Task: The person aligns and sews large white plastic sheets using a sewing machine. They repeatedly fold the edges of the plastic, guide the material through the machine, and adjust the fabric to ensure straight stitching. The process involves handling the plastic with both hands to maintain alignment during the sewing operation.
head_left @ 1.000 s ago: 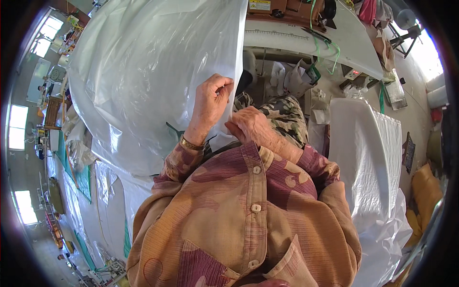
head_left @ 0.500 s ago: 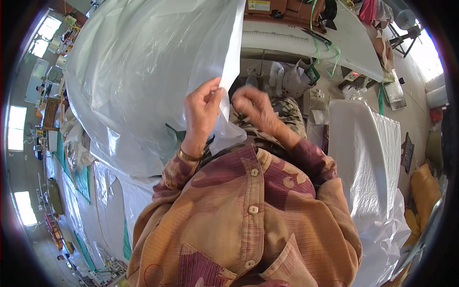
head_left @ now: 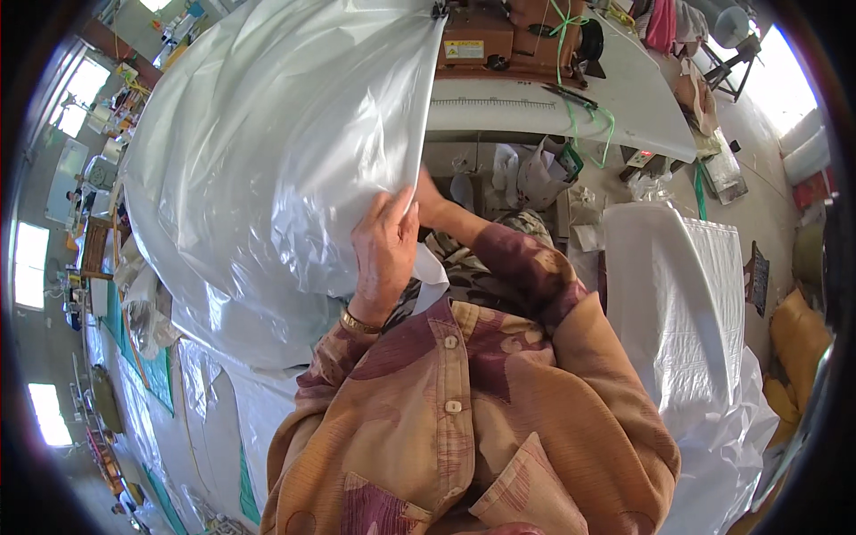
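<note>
white plastic sheet, one (head_left: 223,169): fills the left, its right edge running up beside the machine and through the left hand; top end cut off, far side bent by the lens.
work table, one (head_left: 637,111): pale, ruled along the front; left part hidden under the sheet.
folded white sheeting, one pile (head_left: 664,285): at the person's right; layers too close to count.
brown machine, one (head_left: 477,49): on the table; upper part out of view.
carrier bag, one (head_left: 541,174): white, below the table edge; contents hard to make out.
hands, two: left hand (head_left: 383,250) nearly closed, sheet edge pinched between thumb and fingers; right hand (head_left: 428,196) mostly behind that edge, fingers hidden, opening and hold cannot be told.
wristband, one (head_left: 359,323): gold-coloured, left wrist.
shirt buttons, three in view (head_left: 453,407): pale, down the front.
</note>
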The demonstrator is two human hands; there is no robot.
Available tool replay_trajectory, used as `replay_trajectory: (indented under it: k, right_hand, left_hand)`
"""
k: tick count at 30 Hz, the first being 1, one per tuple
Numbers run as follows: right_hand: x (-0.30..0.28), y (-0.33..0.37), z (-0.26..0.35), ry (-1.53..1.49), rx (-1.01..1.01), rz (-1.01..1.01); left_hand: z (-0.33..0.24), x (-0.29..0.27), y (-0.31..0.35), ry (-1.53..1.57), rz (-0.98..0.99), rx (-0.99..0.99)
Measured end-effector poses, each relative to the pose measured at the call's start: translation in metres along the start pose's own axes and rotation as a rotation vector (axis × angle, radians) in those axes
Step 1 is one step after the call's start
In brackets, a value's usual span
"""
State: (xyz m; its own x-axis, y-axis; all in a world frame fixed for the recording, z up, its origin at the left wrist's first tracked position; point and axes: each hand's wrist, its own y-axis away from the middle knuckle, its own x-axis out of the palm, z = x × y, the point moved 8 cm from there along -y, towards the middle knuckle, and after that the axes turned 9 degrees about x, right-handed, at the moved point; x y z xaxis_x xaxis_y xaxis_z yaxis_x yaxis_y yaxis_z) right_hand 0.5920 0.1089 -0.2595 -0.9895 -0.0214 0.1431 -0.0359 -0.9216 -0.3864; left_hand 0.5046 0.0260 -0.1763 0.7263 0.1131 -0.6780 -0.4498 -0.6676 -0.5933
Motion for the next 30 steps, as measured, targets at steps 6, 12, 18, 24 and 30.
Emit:
replay_trajectory:
  k: [6, 12, 18, 24, 30]
  right_hand:
    - [-0.114, -0.07, 0.034, 0.35, 0.17, -0.574]
    - [-0.139, -0.15, 0.037, 0.901, 0.109, -0.628]
    - [-0.138, -0.142, 0.022, 0.675, 0.007, -0.454]
    - [-0.14, -0.142, 0.023, 0.572, 0.046, -0.432]
    - [-0.143, -0.14, 0.023, 0.498, 0.018, -0.434]
  left_hand:
    - [0.001, 0.037, 0.002, -0.053, 0.074, 0.216]
    - [0.021, 0.065, 0.005, -0.022, 0.238, 0.227]
    - [0.042, 0.076, 0.002, -0.012, 0.239, 0.229]
    - [0.052, 0.086, -0.023, -0.058, 0.245, 0.256]
    - [0.058, 0.092, -0.086, -0.135, 0.192, 0.29]
